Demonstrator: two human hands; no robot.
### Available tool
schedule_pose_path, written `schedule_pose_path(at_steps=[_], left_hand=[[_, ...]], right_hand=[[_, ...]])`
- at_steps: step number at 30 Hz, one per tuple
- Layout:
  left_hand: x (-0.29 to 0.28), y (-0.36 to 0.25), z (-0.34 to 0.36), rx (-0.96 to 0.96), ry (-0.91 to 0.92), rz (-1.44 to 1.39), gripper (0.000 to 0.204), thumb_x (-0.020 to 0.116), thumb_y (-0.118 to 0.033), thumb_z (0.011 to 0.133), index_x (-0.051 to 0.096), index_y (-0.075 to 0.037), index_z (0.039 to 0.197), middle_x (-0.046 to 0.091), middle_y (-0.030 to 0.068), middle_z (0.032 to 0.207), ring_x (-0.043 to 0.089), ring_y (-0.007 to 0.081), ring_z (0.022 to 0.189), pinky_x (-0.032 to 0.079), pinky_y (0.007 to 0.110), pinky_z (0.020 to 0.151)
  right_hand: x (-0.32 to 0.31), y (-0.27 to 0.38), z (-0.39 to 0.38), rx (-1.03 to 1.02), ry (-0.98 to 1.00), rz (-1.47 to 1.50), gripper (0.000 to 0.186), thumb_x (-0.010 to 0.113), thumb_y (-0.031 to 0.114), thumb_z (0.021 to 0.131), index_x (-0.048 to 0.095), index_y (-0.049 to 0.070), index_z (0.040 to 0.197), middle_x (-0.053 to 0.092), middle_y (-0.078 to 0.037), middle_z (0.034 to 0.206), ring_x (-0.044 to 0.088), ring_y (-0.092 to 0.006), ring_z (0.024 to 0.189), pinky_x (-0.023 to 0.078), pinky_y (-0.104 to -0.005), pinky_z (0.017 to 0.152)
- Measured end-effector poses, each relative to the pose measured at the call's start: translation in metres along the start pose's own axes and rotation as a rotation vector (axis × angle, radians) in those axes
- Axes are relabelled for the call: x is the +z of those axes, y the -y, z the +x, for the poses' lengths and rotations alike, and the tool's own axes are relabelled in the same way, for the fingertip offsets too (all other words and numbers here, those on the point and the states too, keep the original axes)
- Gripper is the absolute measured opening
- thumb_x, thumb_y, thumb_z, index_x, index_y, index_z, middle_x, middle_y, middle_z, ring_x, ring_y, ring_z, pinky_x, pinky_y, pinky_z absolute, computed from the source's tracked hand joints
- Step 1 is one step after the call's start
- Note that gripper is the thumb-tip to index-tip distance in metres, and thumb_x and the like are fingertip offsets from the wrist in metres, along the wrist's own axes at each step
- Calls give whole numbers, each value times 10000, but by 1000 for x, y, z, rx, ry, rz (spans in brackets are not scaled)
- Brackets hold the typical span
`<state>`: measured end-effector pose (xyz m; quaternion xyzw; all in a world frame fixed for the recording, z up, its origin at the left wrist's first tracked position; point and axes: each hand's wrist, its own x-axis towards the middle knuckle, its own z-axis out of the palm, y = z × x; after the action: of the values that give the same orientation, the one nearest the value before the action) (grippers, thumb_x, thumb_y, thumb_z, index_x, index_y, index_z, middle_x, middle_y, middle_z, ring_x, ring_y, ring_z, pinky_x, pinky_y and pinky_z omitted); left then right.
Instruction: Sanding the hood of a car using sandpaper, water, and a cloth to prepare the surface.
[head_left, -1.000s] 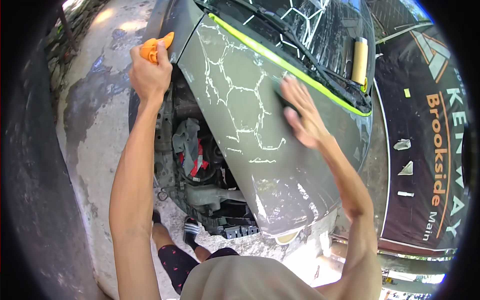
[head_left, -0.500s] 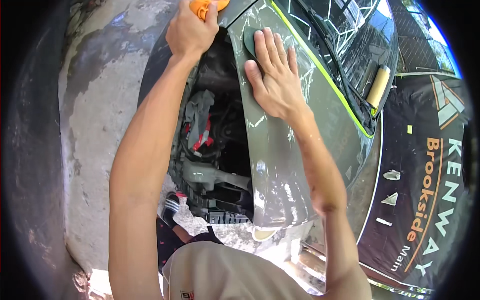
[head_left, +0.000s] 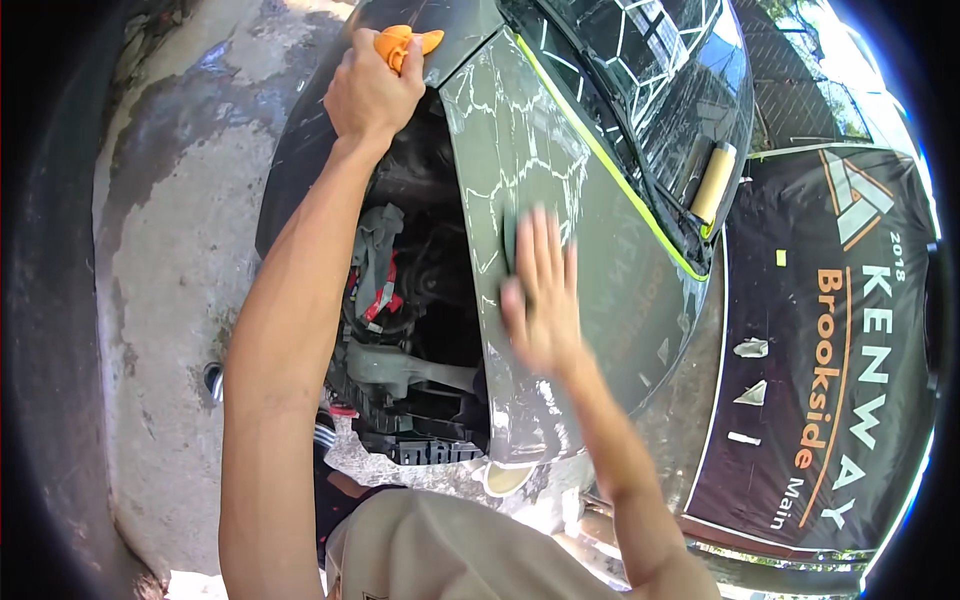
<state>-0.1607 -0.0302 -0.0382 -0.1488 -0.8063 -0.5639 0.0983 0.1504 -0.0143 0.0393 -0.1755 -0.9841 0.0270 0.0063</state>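
Note:
My left hand [head_left: 378, 88] is closed around a crumpled orange cloth [head_left: 405, 45], above the upper end of a dark opening in the car. My right hand [head_left: 545, 295], blurred by motion, lies with straight fingers over a thin dark green sanding pad [head_left: 509, 240]. Most of the pad is hidden beneath the fingers, and only its left edge shows. Under it is a wet grey car panel [head_left: 610, 275] with whitish water streaks. Bright green tape [head_left: 600, 150] runs along the panel's right edge, beside the windshield [head_left: 640, 50].
Inside the opening lie a grey and red rag [head_left: 376, 262] and dark car parts [head_left: 400, 365]. A tan roll [head_left: 714, 182] rests near the windshield's base. A pale tub [head_left: 507, 479] stands below the panel. A dark printed banner [head_left: 770, 350] hangs on the right; concrete floor [head_left: 185, 280] lies left.
My right hand has slid down the panel toward me, with the pad under it. My left hand still grips the orange cloth. The whole view has shifted slightly.

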Motion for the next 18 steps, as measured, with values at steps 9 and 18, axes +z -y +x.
schedule_pose_path(at_steps=[9,18], left_hand=[[5,-6,-7,-8,21,-25,454,654,-483,933,563,-65,1086,704,197,953,699,423,891,548,552,762],[16,-19,-6,23,44,-79,467,662,-489,927,554,-64,1087,695,192,953,692,422,887,544,535,756]], right_hand=[[-14,-10,86,-13,-75,-94,674,317,380,1073,196,10,1623,218,-214,1680,134,-388,1574,53,-527,1260],[-25,-27,135,2,-108,-91,695,321,412,1071,166,39,1636,195,-209,1686,133,-395,1571,71,-558,1252]])
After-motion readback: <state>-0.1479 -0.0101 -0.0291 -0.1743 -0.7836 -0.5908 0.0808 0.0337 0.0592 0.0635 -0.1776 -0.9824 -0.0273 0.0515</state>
